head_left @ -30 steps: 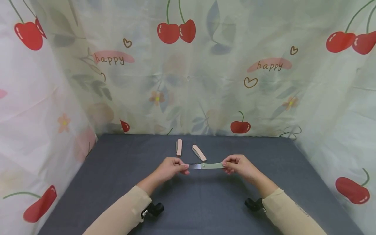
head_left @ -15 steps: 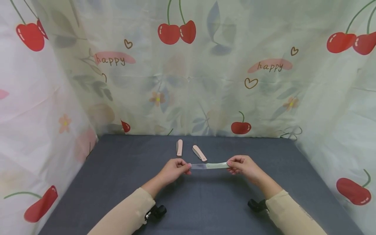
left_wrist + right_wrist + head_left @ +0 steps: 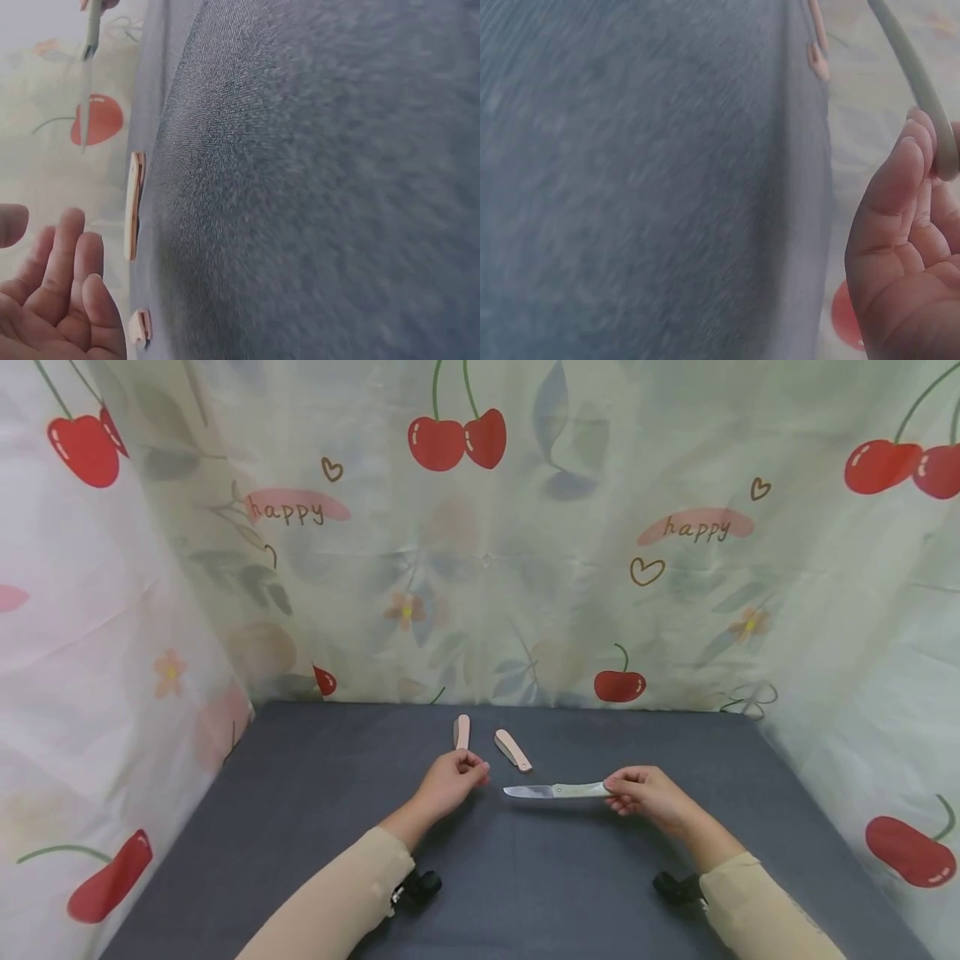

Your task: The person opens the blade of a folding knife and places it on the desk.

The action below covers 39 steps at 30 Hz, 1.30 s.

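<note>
A person's right hand [image 3: 648,793] pinches the pale green handle of an opened folding knife [image 3: 557,791], held level above a dark grey table [image 3: 300,793], blade pointing left. The left hand [image 3: 450,779], left of the blade tip, holds nothing, fingers loosely curled. Two closed pink folding knives [image 3: 513,750] lie just behind the green knife.

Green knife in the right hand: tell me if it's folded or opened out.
Opened out. The green knife shows its steel blade extended straight from the handle, pointing toward the left hand; the right hand grips only the handle end.
</note>
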Tool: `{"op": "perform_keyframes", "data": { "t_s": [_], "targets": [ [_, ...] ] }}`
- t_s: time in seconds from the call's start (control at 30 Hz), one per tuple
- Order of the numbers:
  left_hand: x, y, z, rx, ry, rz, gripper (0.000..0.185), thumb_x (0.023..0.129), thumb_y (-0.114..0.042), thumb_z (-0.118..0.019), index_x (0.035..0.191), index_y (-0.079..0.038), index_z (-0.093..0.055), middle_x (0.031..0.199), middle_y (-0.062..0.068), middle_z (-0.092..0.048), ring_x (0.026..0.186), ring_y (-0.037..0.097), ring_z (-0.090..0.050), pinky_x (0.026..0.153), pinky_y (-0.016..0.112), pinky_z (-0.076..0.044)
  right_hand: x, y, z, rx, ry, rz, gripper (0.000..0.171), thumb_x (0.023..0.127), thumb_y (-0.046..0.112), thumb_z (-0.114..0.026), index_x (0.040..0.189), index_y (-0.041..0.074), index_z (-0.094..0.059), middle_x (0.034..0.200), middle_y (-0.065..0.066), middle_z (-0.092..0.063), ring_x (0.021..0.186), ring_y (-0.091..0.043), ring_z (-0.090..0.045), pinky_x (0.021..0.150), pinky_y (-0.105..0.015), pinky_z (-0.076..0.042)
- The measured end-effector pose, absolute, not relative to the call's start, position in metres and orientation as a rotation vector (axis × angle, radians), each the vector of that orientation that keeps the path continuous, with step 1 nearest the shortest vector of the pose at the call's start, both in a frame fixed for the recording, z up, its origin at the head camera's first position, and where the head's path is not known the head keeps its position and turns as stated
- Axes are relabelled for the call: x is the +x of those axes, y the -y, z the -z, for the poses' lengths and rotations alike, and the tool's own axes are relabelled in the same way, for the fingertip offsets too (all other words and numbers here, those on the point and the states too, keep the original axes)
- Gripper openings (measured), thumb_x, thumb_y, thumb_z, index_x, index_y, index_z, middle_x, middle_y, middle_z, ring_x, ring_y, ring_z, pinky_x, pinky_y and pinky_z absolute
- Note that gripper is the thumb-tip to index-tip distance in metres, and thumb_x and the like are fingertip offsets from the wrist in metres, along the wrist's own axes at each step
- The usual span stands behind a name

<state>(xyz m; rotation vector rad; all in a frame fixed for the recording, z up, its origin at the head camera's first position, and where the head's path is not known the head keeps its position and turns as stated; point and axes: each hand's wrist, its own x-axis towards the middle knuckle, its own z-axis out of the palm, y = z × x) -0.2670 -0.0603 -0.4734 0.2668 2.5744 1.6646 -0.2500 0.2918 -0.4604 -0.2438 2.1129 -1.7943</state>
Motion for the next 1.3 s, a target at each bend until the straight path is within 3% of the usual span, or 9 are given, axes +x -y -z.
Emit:
{"op": "perform_keyframes", "data": {
  "t_s": [0.27, 0.6, 0.87, 1.17, 1.3],
  "targets": [
    [-0.280, 0.045, 0.478, 0.210, -2.741, -1.561, 0.013, 0.097, -0.022, -0.066, 0.099, -0.010, -0.069, 0.087, 0.001, -0.068, 0.079, 0.015, -0.061, 0.075, 0.035, -0.049, -0.247, -0.307, 0.467, -0.161, -2.109, 1.745, 0.017, 0.100, 0.011, -0.061, 0.101, -0.004, -0.069, 0.083, -0.006, -0.071, 0.070, -0.010, -0.065, 0.068, -0.026, -0.055],
    [-0.295, 0.033, 0.479, 0.152, -2.825, -1.539, 0.013, 0.096, -0.019, -0.066, 0.101, -0.007, -0.068, 0.089, 0.004, -0.067, 0.081, 0.018, -0.061, 0.078, 0.037, -0.049, -0.250, -0.321, 0.474, -0.124, -2.085, 1.692, 0.019, 0.101, 0.015, -0.061, 0.104, -0.002, -0.069, 0.086, -0.005, -0.072, 0.072, -0.010, -0.066, 0.071, -0.028, -0.056],
    [-0.314, 0.018, 0.477, 0.092, -2.888, -1.322, 0.021, 0.097, -0.020, -0.062, 0.109, -0.004, -0.066, 0.096, 0.007, -0.069, 0.088, 0.024, -0.063, 0.082, 0.040, -0.050, -0.256, -0.323, 0.480, -0.063, -2.123, 1.627, 0.019, 0.100, 0.016, -0.063, 0.103, -0.002, -0.069, 0.082, -0.004, -0.071, 0.068, -0.008, -0.063, 0.066, -0.026, -0.055],
    [-0.325, -0.010, 0.481, -0.065, -2.923, -1.065, 0.052, 0.098, -0.031, -0.062, 0.128, 0.011, -0.055, 0.122, 0.025, -0.060, 0.114, 0.038, -0.058, 0.097, 0.047, -0.047, -0.253, -0.315, 0.477, 0.042, -2.278, 1.491, 0.019, 0.096, 0.015, -0.069, 0.096, -0.003, -0.067, 0.075, -0.005, -0.069, 0.064, -0.009, -0.063, 0.059, -0.026, -0.054],
    [-0.323, -0.023, 0.480, -0.163, -2.996, -0.956, 0.065, 0.095, -0.039, -0.066, 0.133, 0.012, -0.051, 0.124, 0.026, -0.057, 0.115, 0.038, -0.057, 0.098, 0.046, -0.047, -0.251, -0.311, 0.477, 0.110, -2.334, 1.456, 0.018, 0.094, 0.016, -0.072, 0.090, -0.001, -0.066, 0.072, -0.005, -0.068, 0.060, -0.008, -0.062, 0.056, -0.025, -0.053]
  ]
}}
